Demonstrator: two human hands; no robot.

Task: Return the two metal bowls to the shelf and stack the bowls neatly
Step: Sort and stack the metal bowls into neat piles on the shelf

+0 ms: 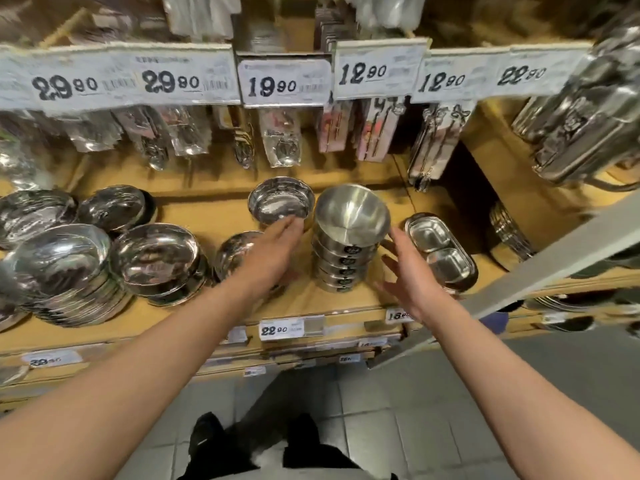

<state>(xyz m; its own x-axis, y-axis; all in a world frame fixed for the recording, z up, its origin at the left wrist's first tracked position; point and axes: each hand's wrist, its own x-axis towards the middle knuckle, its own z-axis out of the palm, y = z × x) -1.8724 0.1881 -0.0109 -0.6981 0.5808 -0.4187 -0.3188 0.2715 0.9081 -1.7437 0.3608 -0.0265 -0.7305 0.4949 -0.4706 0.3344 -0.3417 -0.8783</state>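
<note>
1. Bowl stack (346, 251) stands upright on the shelf (214, 220), bowls nested so they sit straight
2. Left hand (273, 247), fingers relaxed, touches a shallow bowl (280, 204) behind
3. Right hand (408, 271), released, hovers beside the stack, likely to steady it

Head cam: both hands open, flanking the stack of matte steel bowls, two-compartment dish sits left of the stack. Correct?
Not quite. In the head view the two-compartment dish sits right of the stack of matte steel bowls, not left. The rest holds: left hand and right hand are open and flank the stack.
</note>
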